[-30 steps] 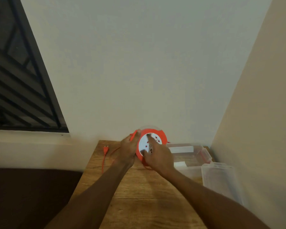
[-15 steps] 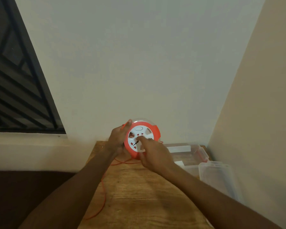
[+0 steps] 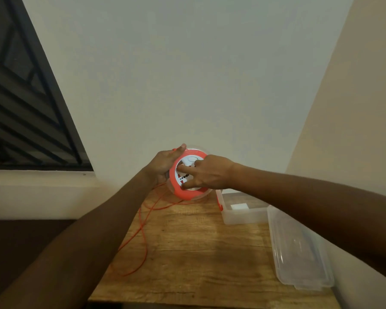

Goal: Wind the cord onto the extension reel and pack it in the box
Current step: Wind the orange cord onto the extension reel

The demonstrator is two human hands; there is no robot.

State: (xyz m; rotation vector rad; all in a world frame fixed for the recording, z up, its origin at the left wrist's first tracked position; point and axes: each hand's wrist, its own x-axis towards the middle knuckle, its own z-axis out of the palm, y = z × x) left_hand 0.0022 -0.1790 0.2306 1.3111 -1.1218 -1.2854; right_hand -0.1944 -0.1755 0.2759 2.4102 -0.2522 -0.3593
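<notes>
reel [image 3: 187,175]: orange and white, round, held up off the table at its far edge, socket face tilted toward the camera, between both hands.
left hand [image 3: 163,162]: wrapped around the reel's left rim, thumb tip up over the top edge, fingers behind and out of sight; gripping the reel.
right hand [image 3: 210,175]: lying across the reel's right half, fingers [image 3: 183,168] bent onto the white socket face, one fingertip near the middle, another low by the orange rim; pressing on the face, not closed around anything.
cord [image 3: 143,228]: thin, orange, hanging loose from under the reel, trailing nearward over the table's left part, looping close to the left edge; mostly unwound.
box [image 3: 243,216]: clear plastic, open, on the table to the right of the reel and just below the right forearm, red clasp on its left wall, a small white piece inside.
lid [image 3: 299,253]: clear, lying flat on the table's right side, nearer than the box, touching or just beside it.
table [image 3: 198,264]: wooden, set in a corner between pale walls.
</notes>
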